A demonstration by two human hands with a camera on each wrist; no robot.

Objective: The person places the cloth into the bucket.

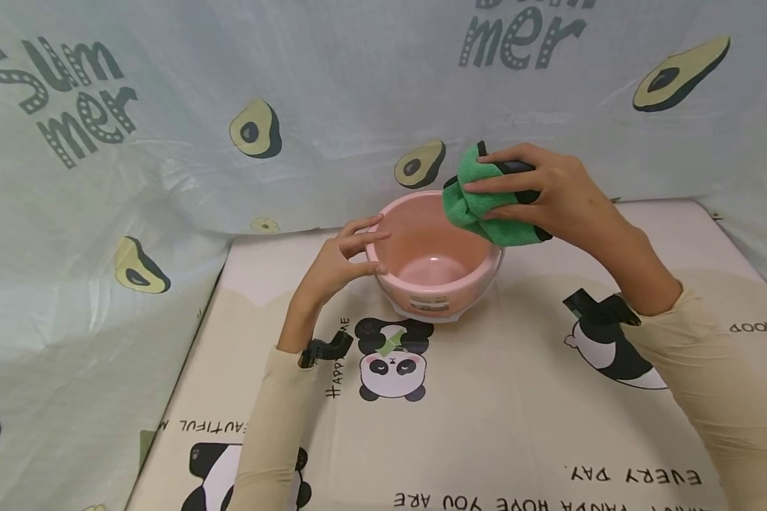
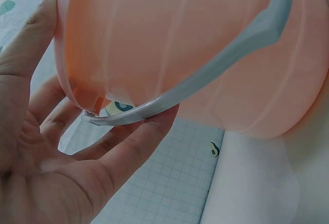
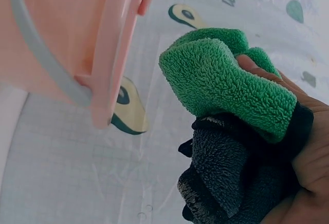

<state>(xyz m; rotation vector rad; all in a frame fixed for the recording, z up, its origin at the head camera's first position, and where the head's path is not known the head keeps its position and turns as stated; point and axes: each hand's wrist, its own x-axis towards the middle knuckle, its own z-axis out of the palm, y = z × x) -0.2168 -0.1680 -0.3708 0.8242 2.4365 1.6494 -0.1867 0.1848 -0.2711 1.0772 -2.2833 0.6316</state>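
A pink bucket point(image 1: 393, 289) with a pale grey handle point(image 2: 226, 54) stands upright on the table. My left hand point(image 1: 335, 264) holds its left rim, fingers over the edge and thumb on the near side; in the left wrist view, one finger touches the handle. My right hand point(image 1: 569, 195) grips a folded cloth point(image 1: 479, 181), green with a dark grey side and black edging, raised beside and above the bucket's right rim. In the right wrist view the bunched cloth point(image 3: 216, 75) hangs apart from the bucket wall point(image 3: 61, 34).
A cream table cover point(image 1: 473, 411) with panda prints and lettering lies under the bucket. Behind and to the left hangs a pale sheet point(image 1: 332, 92) printed with avocados. A small label point(image 1: 429, 303) is on the bucket's front.
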